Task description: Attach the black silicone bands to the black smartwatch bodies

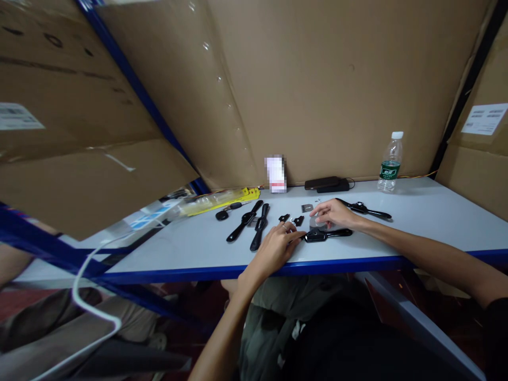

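Observation:
A black spokeshave [316,236] lies near the table's front edge, its right handle pointing right. My left hand [275,244], with a ring on one finger, closes over its left handle, which is mostly hidden. Just above the spokeshave's middle, my right hand [335,214] pinches a thin grey metal blade [317,224]. Two small black cap pieces [299,220] and some small silver screws [291,221] lie beyond my left fingers. Another flat blade [307,208] rests behind them.
Two spokeshaves [260,227] lie to the left, another spokeshave [367,210] to the right. Behind are keys [223,215], yellow packaging [226,200], a propped phone [277,174], dark cases [327,183] and a water bottle [389,164]. Cardboard walls enclose the table. Someone's legs show lower left.

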Action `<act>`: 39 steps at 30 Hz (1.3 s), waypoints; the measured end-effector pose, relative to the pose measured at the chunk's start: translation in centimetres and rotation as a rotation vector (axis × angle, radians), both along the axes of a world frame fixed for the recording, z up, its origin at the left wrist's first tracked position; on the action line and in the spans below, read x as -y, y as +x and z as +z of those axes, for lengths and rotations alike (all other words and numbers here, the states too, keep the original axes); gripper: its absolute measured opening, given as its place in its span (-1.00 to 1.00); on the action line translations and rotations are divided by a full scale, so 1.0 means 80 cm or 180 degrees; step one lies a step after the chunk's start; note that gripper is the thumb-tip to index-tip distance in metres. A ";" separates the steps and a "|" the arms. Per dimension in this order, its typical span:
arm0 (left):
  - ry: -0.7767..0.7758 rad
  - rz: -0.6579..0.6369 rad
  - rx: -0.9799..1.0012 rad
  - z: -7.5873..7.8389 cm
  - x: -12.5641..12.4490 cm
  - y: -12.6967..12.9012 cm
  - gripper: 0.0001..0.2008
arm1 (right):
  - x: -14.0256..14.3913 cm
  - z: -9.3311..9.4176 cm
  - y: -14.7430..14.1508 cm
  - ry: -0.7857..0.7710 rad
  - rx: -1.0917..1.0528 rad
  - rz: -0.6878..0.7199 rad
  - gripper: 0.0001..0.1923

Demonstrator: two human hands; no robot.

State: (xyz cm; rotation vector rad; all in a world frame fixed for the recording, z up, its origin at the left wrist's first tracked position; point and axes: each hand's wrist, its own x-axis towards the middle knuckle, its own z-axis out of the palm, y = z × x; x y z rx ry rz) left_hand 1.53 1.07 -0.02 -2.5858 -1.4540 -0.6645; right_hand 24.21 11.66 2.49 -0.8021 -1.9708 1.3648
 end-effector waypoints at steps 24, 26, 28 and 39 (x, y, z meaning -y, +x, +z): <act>0.0156 -0.0007 -0.0064 -0.001 0.002 0.001 -0.69 | -0.017 -0.014 0.001 -0.0075 0.0284 0.0330 -0.90; 0.0122 0.0003 -0.0072 0.000 0.002 0.002 -0.69 | -0.016 -0.014 0.001 -0.0046 0.0313 0.0314 -0.91; 0.0083 0.0040 -0.0072 0.001 0.003 0.003 -0.69 | -0.015 -0.013 0.002 0.0006 0.0380 0.0249 -0.91; -0.0004 0.0114 -0.0095 0.005 0.005 0.005 -0.72 | -0.033 0.005 0.021 0.2892 0.1646 -0.0867 -0.67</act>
